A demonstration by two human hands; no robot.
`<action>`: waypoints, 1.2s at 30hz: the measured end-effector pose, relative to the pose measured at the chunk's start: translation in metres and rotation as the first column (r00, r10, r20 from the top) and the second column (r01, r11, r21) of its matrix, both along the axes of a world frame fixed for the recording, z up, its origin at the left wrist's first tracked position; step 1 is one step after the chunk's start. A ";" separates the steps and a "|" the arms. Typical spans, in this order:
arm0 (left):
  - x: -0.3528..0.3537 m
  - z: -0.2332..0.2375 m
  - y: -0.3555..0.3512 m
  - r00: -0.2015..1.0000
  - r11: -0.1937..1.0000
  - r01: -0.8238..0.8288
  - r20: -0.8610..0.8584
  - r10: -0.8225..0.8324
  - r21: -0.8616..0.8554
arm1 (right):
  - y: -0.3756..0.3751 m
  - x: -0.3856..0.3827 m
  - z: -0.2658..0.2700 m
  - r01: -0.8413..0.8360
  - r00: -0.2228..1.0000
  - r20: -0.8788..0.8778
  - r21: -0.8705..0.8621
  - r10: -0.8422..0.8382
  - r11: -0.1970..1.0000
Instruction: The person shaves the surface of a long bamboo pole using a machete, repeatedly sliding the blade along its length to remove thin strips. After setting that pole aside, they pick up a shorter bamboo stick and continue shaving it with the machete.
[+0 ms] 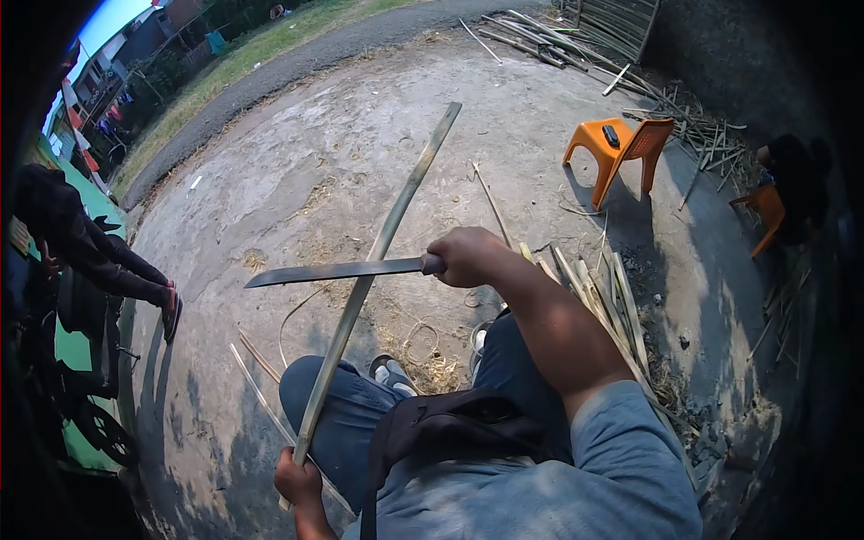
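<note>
Right hand (463, 256) closed tight round machete (333, 270) handle; blade level, crossing bamboo strip (396, 211) left of that hand. Left hand (297, 479) clenched on strip's lower end, beside knee (315, 387). Judgement: contact point well above left hand, which is sound. Recommend shallow blade angle, edge directed away from body, strip braced against knee.

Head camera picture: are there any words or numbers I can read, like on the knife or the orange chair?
No words or numbers can be read anywhere.
knife: plain blade, no mark shows.
bamboo strip: no writing.
orange chair: no label shows; the small dark thing on its seat is too small to tell.
houses at far left: too blurred to read any sign.
</note>
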State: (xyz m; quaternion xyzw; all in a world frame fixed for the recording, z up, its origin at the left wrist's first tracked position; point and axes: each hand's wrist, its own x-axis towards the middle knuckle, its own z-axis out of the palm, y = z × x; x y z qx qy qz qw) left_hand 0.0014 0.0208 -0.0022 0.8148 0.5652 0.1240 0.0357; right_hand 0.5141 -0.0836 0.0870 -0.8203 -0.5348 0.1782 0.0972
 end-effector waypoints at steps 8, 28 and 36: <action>-0.002 -0.004 0.002 1.000 1.000 -0.017 0.011 0.017 0.009 | 0.001 0.049 -0.019 0.327 0.931 -0.211 0.122 -0.297 0.937; -0.007 -0.014 0.007 1.000 0.999 -0.021 0.022 0.021 -0.025 | 0.000 0.041 -0.015 0.339 0.930 -0.196 0.131 -0.311 0.932; 0.000 0.001 0.002 1.000 1.000 -0.002 0.018 0.002 0.003 | -0.009 0.020 0.002 0.065 0.993 -0.102 -0.018 -0.067 0.998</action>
